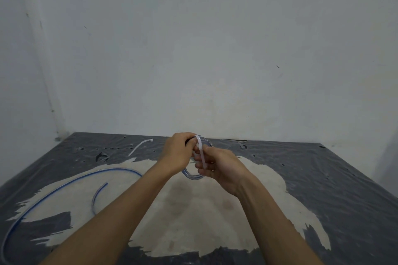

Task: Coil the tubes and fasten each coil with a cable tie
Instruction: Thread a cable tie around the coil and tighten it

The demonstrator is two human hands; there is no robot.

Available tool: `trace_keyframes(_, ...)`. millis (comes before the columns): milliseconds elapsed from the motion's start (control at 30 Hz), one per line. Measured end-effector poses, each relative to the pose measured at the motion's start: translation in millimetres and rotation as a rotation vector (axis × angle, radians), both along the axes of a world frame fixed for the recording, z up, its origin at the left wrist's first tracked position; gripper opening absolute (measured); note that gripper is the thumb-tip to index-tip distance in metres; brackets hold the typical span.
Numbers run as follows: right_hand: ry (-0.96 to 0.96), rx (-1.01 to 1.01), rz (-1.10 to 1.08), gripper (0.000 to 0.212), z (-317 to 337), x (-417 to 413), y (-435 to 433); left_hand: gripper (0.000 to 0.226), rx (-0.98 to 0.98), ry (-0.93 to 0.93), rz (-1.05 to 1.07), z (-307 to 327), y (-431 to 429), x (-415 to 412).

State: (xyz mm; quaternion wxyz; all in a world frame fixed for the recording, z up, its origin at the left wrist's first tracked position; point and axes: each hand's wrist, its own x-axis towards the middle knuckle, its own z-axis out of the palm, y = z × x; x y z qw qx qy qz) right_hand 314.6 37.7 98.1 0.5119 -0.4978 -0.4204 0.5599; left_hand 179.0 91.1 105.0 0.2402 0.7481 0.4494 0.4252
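Head view, 1 frame.

- The coil point(193, 176) is held up off the table point(323, 178), between both hands. Only its near arc and a bit of its far arc show past the fingers.
- Left hand point(178, 153): on the coil's left, fingers curled around the far part of the turns, bunching them together.
- Right hand point(217, 165): on the coil's right and nearer the camera, fingers curled and pinching the white cable tie point(201, 150).
- The tie's strap arches over the coil's far rim and runs down toward the right hand, so its long axis crosses the turns. The tie's head is hidden, so I cannot tell whether the tail is threaded.
- Judgement: the step is closing the tie. The pull would be toward the right hand, which holds the strap, while the left hand braces the turns.
- Left of the coil, flat on the table: 1 spare cable tie point(139, 147) farther back and 1 loose tube point(93, 200) nearer, uncoiled.
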Motion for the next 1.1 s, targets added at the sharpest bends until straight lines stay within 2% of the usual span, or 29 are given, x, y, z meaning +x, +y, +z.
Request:
trace_keyframes(133,0.085,0.003,-0.054,0.013,-2.0,0.6,5.5,0.024,-0.121,-0.087,-0.041,-6.5,3.3,1.3)
trace_keyframes(333,-0.094,0.119,-0.295,0.027,-7.6,-12.1,8.0,0.024,-0.254,-0.216,-0.081,-10.5,4.0,6.1)
trace_keyframes(500,0.072,0.074,-0.499,0.019,-9.6,-25.5,10.1,0.024,-0.211,-0.177,-0.051,-14.1,4.1,8.8)
trace_keyframes(600,0.136,0.043,-0.508,0.017,-10.7,-27.0,9.1,0.024,-0.219,-0.190,-0.049,-12.8,4.0,8.5)
trace_keyframes(733,0.136,-0.008,-0.501,0.027,-13.8,-19.9,10.7,0.026,-0.250,-0.253,-0.067,-5.5,4.5,4.9)
trace_keyframes(833,0.169,-0.020,-0.472,0.025,-12.6,-19.0,9.3,0.025,-0.195,-0.185,-0.068,-5.7,4.5,4.8)
trace_keyframes(1000,0.254,-0.057,-0.471,0.022,-12.4,-24.0,6.2,0.021,0.012,0.016,-0.052,-5.4,0.9,6.8)
trace_keyframes(1100,0.407,-0.093,-0.443,0.022,-13.2,-19.7,7.7,0.020,0.092,0.063,-0.043,-3.6,-2.6,4.9)
